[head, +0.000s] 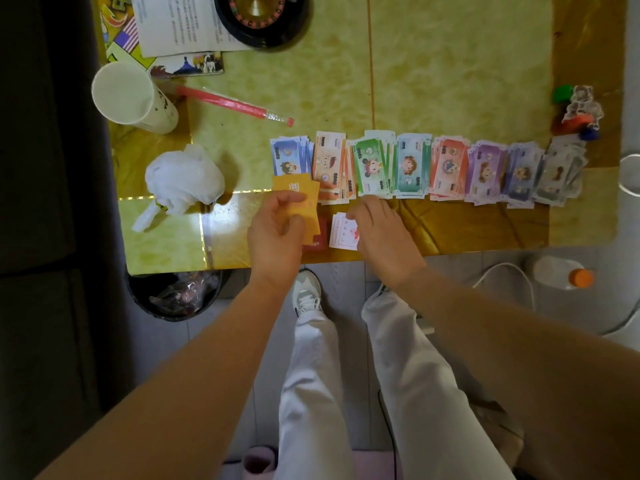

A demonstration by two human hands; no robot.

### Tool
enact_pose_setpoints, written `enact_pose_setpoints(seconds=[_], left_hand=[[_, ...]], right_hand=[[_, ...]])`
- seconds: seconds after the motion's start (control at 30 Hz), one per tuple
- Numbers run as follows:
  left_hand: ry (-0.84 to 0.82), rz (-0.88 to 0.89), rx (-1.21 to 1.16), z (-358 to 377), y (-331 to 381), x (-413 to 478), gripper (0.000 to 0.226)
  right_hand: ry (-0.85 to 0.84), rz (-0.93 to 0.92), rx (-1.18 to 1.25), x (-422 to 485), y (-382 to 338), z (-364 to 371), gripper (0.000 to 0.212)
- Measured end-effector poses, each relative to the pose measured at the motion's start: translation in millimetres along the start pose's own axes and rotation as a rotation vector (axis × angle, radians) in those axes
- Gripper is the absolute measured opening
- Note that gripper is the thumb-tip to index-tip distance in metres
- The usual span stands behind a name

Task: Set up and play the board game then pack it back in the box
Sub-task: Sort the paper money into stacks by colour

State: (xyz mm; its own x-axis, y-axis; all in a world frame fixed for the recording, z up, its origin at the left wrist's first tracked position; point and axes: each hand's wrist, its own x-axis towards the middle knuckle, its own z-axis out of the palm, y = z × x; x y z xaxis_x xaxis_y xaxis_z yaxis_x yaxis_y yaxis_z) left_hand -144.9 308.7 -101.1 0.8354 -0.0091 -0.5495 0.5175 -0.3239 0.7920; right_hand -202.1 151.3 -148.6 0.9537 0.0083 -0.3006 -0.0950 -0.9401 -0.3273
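Yellow-green marbled bench (450, 81) fills the upper frame, and across its middle the play money (412, 168) is laid out in a row of fanned stacks, sorted by colour. Set-up is judged to be in hand, at the sorting of the cards: a fan of orange cards (298, 192) is clamped between thumb and fingers of the left hand (277, 230) at lower centre, above a red card (320, 239). The right hand (381, 230) is lowered onto a white card (341, 232) just beside; whether its fingers pinch it cannot be told. Next, a clean lift of single cards onto matching piles is likely called for.
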Motion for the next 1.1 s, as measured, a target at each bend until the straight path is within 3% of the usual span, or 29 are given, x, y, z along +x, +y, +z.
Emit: enact_pose_setpoints(seconds=[0.2,0.33,0.47,0.53,0.67,0.77,0.9,1.03,1.1], left_hand=[[-0.039,0.045,-0.138,-2,6,-6,0.053],[-0.126,-0.031,-0.158,1,10,-6,0.049],[-0.301,-0.095,-0.01,18,20,-11,0.025],[-0.352,-0.179,-0.017,30,29,-15,0.024],[-0.411,-0.367,-0.043,55,46,-20,0.033],[-0.477,-0.317,0.028,72,54,-26,0.023],[-0.474,-0.127,0.425,85,56,-27,0.016],[-0.327,0.139,0.667,107,52,-31,0.018],[-0.301,0.189,0.673,121,49,-32,0.017]], right_hand=[[0.17,-0.004,-0.078,-1,-7,0,0.034],[0.193,0.165,0.464,4,-16,-18,0.022],[-0.05,0.475,1.012,16,-20,-44,0.015],[-0.116,0.541,1.034,19,-13,-54,0.016],[-0.021,0.718,1.215,14,7,-68,0.024],[-0.032,0.743,1.314,1,21,-77,0.016],[0.067,0.569,1.138,-18,54,-90,0.035],[0.059,0.362,0.616,-33,89,-87,0.004],[0.094,0.392,0.616,-43,99,-83,0.005]])
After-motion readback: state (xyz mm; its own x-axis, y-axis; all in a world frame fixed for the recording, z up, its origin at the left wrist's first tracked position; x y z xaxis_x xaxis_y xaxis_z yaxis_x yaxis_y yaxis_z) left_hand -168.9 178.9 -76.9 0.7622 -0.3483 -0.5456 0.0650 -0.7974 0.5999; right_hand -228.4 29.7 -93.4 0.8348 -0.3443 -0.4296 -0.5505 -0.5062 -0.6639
